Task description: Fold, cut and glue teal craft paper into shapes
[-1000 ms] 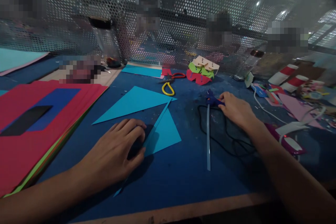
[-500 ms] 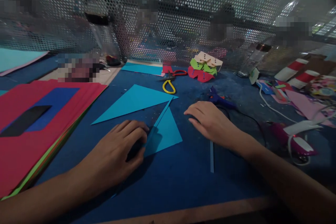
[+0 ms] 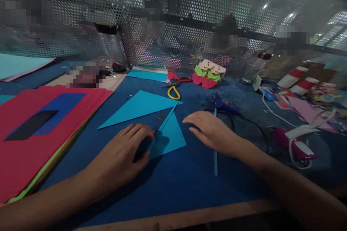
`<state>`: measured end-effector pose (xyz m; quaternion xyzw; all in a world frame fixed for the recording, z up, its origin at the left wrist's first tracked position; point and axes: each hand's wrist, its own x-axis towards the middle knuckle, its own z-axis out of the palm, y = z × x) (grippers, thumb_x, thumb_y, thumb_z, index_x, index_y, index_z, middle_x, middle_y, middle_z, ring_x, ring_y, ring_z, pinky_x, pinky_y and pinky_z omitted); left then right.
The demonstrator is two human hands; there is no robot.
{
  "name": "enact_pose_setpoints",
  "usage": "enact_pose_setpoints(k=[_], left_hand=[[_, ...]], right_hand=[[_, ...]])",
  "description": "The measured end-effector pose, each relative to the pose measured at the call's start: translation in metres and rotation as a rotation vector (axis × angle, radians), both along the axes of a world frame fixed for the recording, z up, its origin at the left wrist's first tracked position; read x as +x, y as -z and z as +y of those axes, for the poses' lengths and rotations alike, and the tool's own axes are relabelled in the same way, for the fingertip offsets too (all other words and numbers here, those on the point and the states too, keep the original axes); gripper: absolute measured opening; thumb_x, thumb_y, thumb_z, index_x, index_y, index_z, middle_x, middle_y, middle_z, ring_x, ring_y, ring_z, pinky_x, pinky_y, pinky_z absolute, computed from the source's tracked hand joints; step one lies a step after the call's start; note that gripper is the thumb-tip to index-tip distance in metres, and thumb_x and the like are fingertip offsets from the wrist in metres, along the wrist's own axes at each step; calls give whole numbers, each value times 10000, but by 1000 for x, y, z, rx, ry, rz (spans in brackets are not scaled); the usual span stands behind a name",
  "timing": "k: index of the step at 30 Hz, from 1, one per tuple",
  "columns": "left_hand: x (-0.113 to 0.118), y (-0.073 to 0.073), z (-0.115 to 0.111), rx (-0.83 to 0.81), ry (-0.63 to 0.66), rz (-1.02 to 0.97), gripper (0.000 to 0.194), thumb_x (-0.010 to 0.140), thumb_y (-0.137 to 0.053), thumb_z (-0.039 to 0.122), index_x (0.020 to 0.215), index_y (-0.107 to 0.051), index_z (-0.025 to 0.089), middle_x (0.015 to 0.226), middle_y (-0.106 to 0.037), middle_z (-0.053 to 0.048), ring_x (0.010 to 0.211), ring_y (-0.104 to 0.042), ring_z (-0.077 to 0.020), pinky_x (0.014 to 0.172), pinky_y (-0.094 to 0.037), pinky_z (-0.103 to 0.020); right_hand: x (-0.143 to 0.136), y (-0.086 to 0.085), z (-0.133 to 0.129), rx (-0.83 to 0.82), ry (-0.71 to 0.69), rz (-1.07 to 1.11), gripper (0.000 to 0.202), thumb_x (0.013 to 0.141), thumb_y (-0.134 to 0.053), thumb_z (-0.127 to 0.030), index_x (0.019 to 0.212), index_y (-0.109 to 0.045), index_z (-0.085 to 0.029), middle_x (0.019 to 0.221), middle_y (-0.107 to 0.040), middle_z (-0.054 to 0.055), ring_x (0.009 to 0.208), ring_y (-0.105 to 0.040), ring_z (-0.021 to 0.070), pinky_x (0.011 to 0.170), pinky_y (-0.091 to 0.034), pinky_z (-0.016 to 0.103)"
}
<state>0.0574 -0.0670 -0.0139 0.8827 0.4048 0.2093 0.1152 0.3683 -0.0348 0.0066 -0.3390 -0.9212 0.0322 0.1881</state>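
Two light blue paper pieces lie on the dark blue table: a large triangle (image 3: 138,106) and a smaller one (image 3: 172,135) with a thin folded strip along its left edge. My left hand (image 3: 130,148) is curled at the lower left of the smaller piece; what its fingertips touch is hidden. My right hand (image 3: 208,130) hovers right of that piece, fingers apart and slightly bent, nothing in them. Beneath it runs a narrow blue strip (image 3: 216,162). Beyond it lies a dark blue glue gun (image 3: 223,104). Scissors (image 3: 174,92) with yellow and red handles lie behind the papers.
Stacked red sheets (image 3: 54,115) cover the left side. Folded coloured papers (image 3: 208,74) sit near the mesh screen (image 3: 168,39). Two clear jars (image 3: 111,48) (image 3: 255,68) stand behind. Cables and a magenta device (image 3: 294,144) lie at the right, beside paper scraps (image 3: 303,108).
My right hand has moved slightly left, toward the smaller blue piece, uncovering more of the narrow strip. My left hand has hardly moved. The camera view has shifted a little.
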Motion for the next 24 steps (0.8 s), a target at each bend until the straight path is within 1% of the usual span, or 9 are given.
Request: enact_pose_setpoints(k=[2, 5, 9, 14, 19, 24], left_hand=[[-1, 0, 0, 19, -8, 25, 315, 884, -578, 207, 1194, -548, 252, 1240, -651, -82, 1176, -601, -307, 964, -515, -488], [-1, 0, 1, 41, 13, 31, 329, 888, -563, 201, 1213, -576, 250, 1235, -665, -76, 1172, -611, -306, 972, -519, -485], [-1, 0, 2, 49, 48, 4, 315, 905, -546, 191, 1211, -593, 246, 1227, -676, -68, 1179, -616, -289, 986, -520, -460], [-3, 2, 3, 69, 85, 10, 300, 929, -550, 201, 1223, -586, 244, 1246, -667, -74, 1203, -606, -286, 1009, -511, -459], [-5, 2, 3, 76, 94, 10, 315, 926, -559, 213, 1238, -586, 250, 1256, -667, -74, 1187, -620, -288, 994, -526, -455], [-4, 1, -3, 77, 76, 31, 321, 922, -566, 218, 1239, -586, 260, 1233, -681, -74, 1143, -639, -285, 953, -542, -446]], right_hand=[[-2, 2, -1, -13, -25, -14, 405, 1006, -494, -139, 1399, -541, -226, 1378, -645, 108, 1320, -566, 257, 1116, -468, 503], [-2, 7, 1, -19, -33, -56, 521, 985, -452, -76, 1485, -473, -224, 1464, -595, 102, 1400, -509, 249, 1189, -407, 518], [-1, 12, 4, 10, -10, -54, 556, 982, -418, -61, 1516, -440, -217, 1516, -556, 93, 1450, -462, 246, 1219, -373, 532], [-1, 13, 5, 23, -5, -87, 574, 988, -390, -51, 1535, -417, -222, 1581, -490, 77, 1497, -400, 246, 1240, -337, 548], [-3, 16, 7, 10, -3, -89, 599, 974, -399, -38, 1544, -408, -224, 1575, -496, 85, 1493, -405, 241, 1237, -340, 546], [-3, 17, 7, -7, 0, -76, 587, 975, -421, -59, 1539, -434, -222, 1560, -515, 96, 1464, -447, 250, 1224, -367, 546]])
